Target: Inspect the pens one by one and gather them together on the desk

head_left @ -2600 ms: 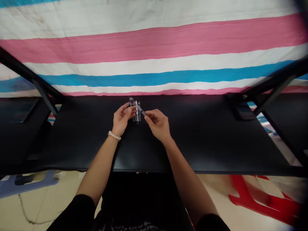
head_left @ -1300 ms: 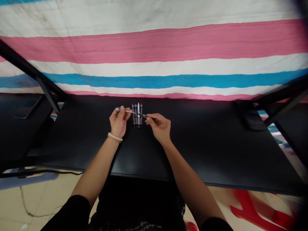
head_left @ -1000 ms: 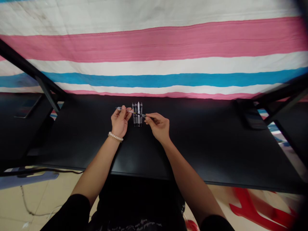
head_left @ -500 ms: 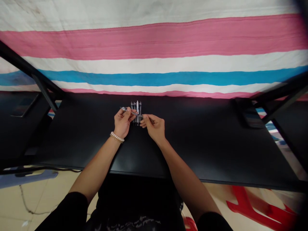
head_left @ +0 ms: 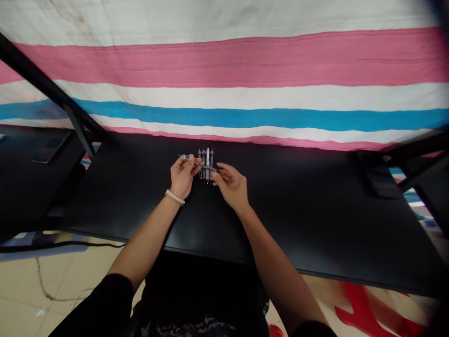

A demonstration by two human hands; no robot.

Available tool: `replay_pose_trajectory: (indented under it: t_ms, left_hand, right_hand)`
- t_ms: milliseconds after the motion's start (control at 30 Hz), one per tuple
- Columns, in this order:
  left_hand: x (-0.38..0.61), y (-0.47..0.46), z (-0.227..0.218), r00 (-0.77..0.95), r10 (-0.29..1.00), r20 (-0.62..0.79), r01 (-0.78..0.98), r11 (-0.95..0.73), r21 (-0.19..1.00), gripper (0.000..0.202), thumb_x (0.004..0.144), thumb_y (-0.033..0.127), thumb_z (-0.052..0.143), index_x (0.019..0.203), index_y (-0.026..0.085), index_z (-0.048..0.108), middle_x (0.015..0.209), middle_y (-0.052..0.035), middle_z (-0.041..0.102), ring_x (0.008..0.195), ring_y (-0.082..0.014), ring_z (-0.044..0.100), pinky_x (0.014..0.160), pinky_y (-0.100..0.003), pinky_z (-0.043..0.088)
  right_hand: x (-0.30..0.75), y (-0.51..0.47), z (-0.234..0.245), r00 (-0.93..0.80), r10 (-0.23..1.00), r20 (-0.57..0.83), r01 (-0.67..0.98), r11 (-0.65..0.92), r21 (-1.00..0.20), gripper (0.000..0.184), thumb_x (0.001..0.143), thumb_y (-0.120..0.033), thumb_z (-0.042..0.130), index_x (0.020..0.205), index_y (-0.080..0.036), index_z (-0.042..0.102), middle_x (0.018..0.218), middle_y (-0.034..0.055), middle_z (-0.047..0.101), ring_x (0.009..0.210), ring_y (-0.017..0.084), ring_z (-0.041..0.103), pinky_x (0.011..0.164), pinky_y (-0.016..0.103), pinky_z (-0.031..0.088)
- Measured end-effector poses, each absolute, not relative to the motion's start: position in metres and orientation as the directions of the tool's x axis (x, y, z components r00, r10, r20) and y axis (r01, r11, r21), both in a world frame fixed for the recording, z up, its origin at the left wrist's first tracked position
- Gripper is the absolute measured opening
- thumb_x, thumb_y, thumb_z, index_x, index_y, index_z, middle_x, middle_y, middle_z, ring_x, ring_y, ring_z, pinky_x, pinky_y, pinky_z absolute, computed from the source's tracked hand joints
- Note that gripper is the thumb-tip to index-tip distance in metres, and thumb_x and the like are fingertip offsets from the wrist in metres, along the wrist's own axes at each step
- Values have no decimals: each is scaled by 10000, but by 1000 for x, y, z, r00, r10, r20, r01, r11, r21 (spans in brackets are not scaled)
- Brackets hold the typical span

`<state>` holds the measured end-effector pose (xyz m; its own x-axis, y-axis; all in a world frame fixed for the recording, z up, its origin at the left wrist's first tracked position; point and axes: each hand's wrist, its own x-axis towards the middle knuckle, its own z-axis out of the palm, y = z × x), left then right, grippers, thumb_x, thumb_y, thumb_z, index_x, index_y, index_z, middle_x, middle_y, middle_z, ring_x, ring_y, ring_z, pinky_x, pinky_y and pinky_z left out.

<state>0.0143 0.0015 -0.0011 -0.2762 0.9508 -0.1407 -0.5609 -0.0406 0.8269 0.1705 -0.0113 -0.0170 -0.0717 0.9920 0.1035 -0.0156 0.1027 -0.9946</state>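
Note:
My left hand (head_left: 181, 177) is closed on a pen (head_left: 199, 163), pinched between thumb and fingers. The pen lies nearly level, tipped slightly down to the right, with its grey end pointing toward my right hand (head_left: 233, 185). That hand is open, thumb and forefinger spread on either side of the pen's end; whether a fingertip touches it I cannot tell. Beneath the held pen, several pens stand side by side in a row on the black table (head_left: 298, 206). A white pen (head_left: 207, 157) is among darker, clear-looking ones, their middles partly hidden by the held pen and my fingers.
Behind the table hangs a striped cloth (head_left: 224, 61). Black slanted frame bars (head_left: 52, 89) rise at both sides. A dark flat phone-like object (head_left: 382, 180) lies at the right end. Below are a red plastic stool (head_left: 361, 309) and a cable (head_left: 44, 285) on the floor.
My right thumb and fingers have parted from their grip at the pen's right end. The left hand still holds the pen. The whole view has shifted slightly.

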Motion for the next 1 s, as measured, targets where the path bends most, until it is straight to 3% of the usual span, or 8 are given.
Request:
replay_pose_trajectory:
  t_ms: [167,267,433,533,667,833,967,1000]
  left_hand:
    - [14,1,1,-199,970,-139,-566,2,824,332,757,416,852,862,174,651,832,-16,732,785,-128,717,729,-252,568]
    - [8,1,12,-119,979,-164,-658,46,752,300,803,430,814,860,198,631,758,18,658,729,-113,675,737,-271,571]
    - [-28,-1,32,-165,963,-214,-737,24,675,619,908,759,433,605,220,415,493,74,235,396,-76,258,387,-227,324]
    - [-50,-4,36,-221,957,-189,-744,-40,667,601,997,619,315,561,207,280,489,63,176,397,-77,172,379,-228,250]
    - [-66,-7,40,-285,947,-149,-734,-115,669,541,1005,512,291,565,200,248,483,57,174,401,-78,161,391,-226,242]
    - [-79,3,36,-346,920,-183,-663,-101,742,504,957,587,360,610,222,342,475,65,228,379,-76,208,375,-231,220]
    - [-85,16,11,-614,772,-161,-271,-15,963,197,858,376,623,944,237,513,668,37,533,480,-86,458,455,-217,348]
    - [-85,18,5,-660,745,-94,-103,34,994,323,801,260,680,1073,244,506,745,30,575,554,-102,533,537,-229,424]
  right_hand:
    - [171,-14,-15,-147,986,77,27,82,-996,298,857,-462,697,944,-181,736,657,3,686,513,129,643,510,274,558]
    - [171,-15,-11,-178,973,143,107,164,-981,299,849,-450,705,999,-192,723,770,30,726,639,146,681,560,269,547]
    - [177,-11,-12,-96,963,254,276,271,-922,264,905,-440,632,1001,-207,713,841,41,725,722,153,659,595,268,510]
    - [181,-7,-20,-64,962,264,376,269,-887,259,945,-410,568,889,-199,706,781,36,700,661,145,621,593,273,486]
    - [183,-5,-26,-82,953,293,428,299,-853,239,947,-394,563,979,-204,704,805,40,687,676,161,601,620,294,489]
    - [181,-8,-24,-230,892,388,580,446,-681,221,937,-344,595,1074,-219,715,895,57,687,857,224,608,873,418,484]
    - [180,-10,-23,-285,888,360,621,457,-636,262,953,-363,587,1130,-219,716,954,86,632,909,238,601,887,411,491]
    - [180,-10,-24,-295,888,353,636,458,-622,265,958,-371,583,1131,-223,718,967,92,619,917,240,596,893,412,490]
